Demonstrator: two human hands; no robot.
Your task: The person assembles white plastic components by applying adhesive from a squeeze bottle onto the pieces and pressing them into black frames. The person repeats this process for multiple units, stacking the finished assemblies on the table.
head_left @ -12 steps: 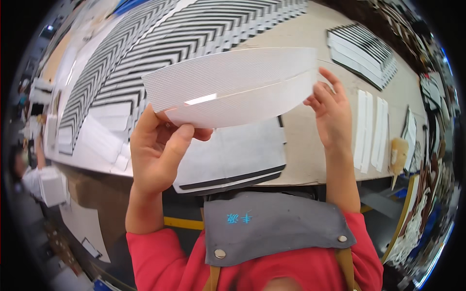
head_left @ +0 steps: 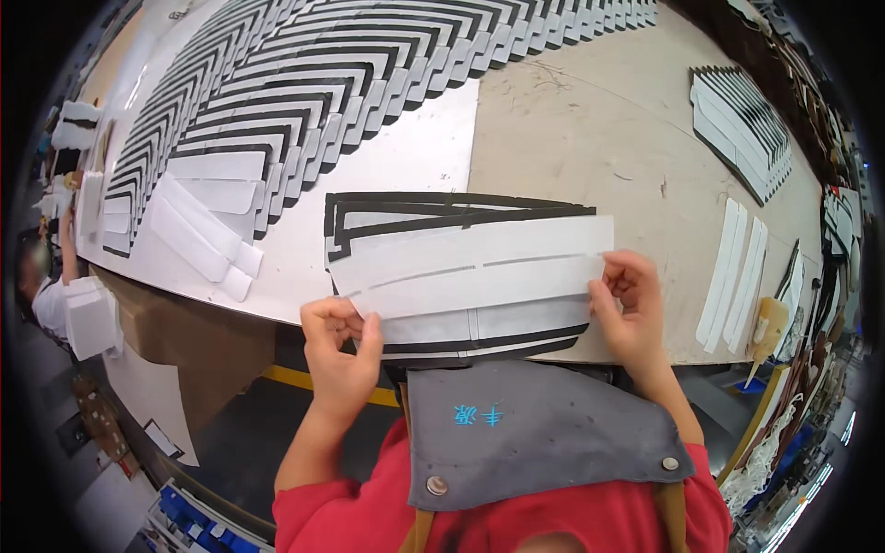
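Observation:
Between my hands is a thin white sheet (head_left: 516, 263), a long, slightly curved strip with a broken grey line along it. My left hand (head_left: 343, 355) pinches its lower left corner between thumb and fingers. At the right end, my right hand (head_left: 631, 309) grips the edge the same way. Directly beneath lies a white panel with black borders (head_left: 419, 330) at the table's near edge. The sheet covers much of that panel; black bands show above and below it. Whether the two touch, I cannot tell.
Overlapping rows of black-edged white panels (head_left: 304, 101) spread over the table's (head_left: 562, 120) far left. Loose white pieces (head_left: 198, 235) lie nearer. On the right are a fanned stack (head_left: 742, 129), narrow white strips (head_left: 724, 272) and a yellowish nozzle bottle (head_left: 769, 327). Another person (head_left: 51, 290) is at far left.
Both hands have brought the white sheet down from a raised, tilted position to lie over the black-bordered panel. My right hand, fingers loosely curled before, now pinches the sheet's right end.

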